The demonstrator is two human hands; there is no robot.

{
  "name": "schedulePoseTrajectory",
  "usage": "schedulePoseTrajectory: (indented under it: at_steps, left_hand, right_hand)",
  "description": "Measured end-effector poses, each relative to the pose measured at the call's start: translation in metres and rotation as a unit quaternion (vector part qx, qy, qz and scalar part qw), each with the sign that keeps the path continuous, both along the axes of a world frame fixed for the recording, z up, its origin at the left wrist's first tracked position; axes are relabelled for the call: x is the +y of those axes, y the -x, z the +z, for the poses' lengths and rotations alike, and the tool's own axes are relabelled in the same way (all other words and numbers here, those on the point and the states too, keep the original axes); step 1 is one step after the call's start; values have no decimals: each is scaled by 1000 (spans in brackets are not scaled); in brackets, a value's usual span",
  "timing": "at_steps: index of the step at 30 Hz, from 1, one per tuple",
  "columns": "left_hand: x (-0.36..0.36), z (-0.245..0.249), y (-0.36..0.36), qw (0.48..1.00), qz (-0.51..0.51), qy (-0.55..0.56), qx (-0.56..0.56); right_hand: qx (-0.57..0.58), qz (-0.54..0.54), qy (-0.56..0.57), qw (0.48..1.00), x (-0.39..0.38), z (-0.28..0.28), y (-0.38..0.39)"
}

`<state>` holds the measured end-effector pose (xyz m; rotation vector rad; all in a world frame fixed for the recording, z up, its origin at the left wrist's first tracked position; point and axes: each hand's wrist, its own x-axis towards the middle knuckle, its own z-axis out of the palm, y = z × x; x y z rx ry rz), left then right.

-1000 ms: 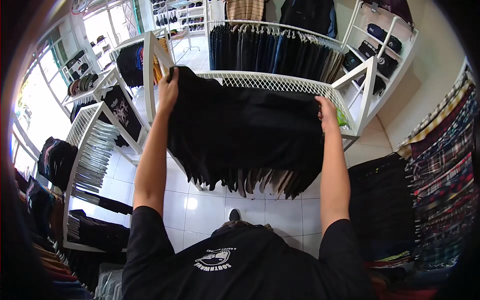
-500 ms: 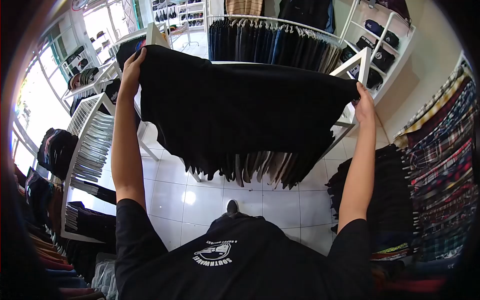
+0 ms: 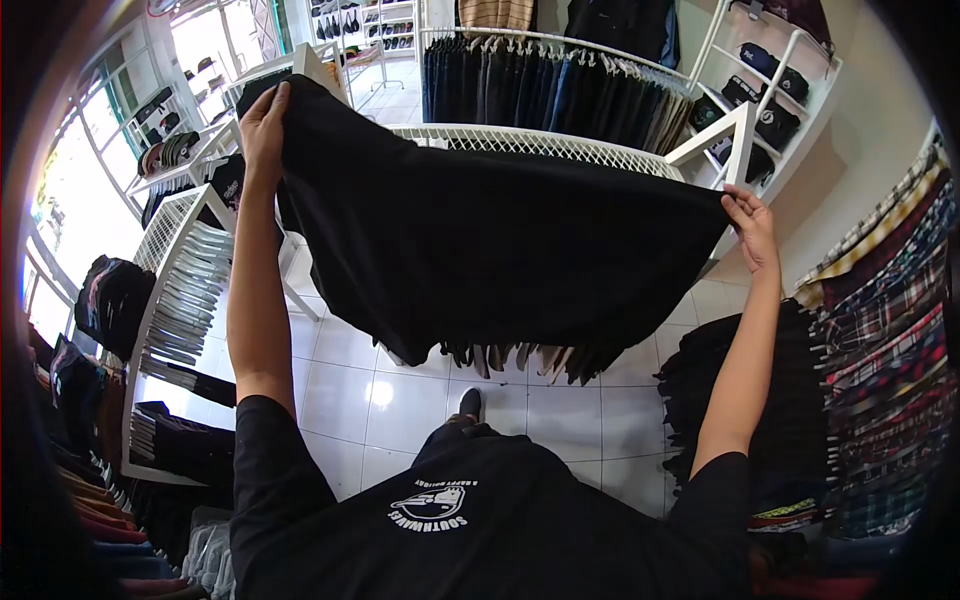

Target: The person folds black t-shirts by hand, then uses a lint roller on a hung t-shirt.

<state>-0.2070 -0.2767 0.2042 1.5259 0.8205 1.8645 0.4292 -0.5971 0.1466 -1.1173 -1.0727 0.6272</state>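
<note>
Overhead, spread wide, a black garment [image 3: 500, 240] hangs between both hands, the left hand's fingers [image 3: 265, 115] pinching its left corner, the right hand's [image 3: 752, 222] its right. It partly covers the white mesh rack [image 3: 560, 146]; dark trousers [image 3: 500, 85] hang on the far side.

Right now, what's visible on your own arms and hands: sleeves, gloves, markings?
Left hand and right hand are bare, no gloves. Short black sleeves end near the elbows; forearms uncovered. The black shirt has a white chest print.
</note>
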Motion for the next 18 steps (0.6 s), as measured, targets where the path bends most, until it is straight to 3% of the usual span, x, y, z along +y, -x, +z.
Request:
schedulePoseTrajectory:
  at_steps: [2, 3, 6, 8, 11, 13, 14, 16, 18]
  left_hand:
    - [9, 2, -4, 999, 40, -12, 3]
    - [13, 5, -8, 996, 80, -26, 5]
    - [25, 15, -13, 990, 137, -40, 11]
    - [39, 25, -15, 988, 134, -78, -20]
    - [59, 47, -20, 974, 185, -131, 13]
    - [85, 65, -37, 965, 212, -152, 17]
    - [103, 75, -46, 950, 262, -148, 89]
    - [159, 90, -66, 907, 338, -162, 192]
    - [225, 90, -98, 909, 323, -133, 226]
  right_hand:
    - [-168, -131, 74, 974, 10, 0, -1]
    - [-176, -145, 50, 972, 17, -2, -2]
    - [-141, -163, -33, 976, 42, -3, -7]
    - [-12, -89, -78, 993, 58, 1, -9]
    - [16, -41, -119, 992, 82, 14, -19]
    - [20, -107, -124, 986, 113, 32, -16]
    - [24, -136, -131, 982, 134, 39, -22]
    - [-33, -196, -156, 967, 188, 47, -45]
    - [-120, -277, -94, 949, 242, 49, -59]
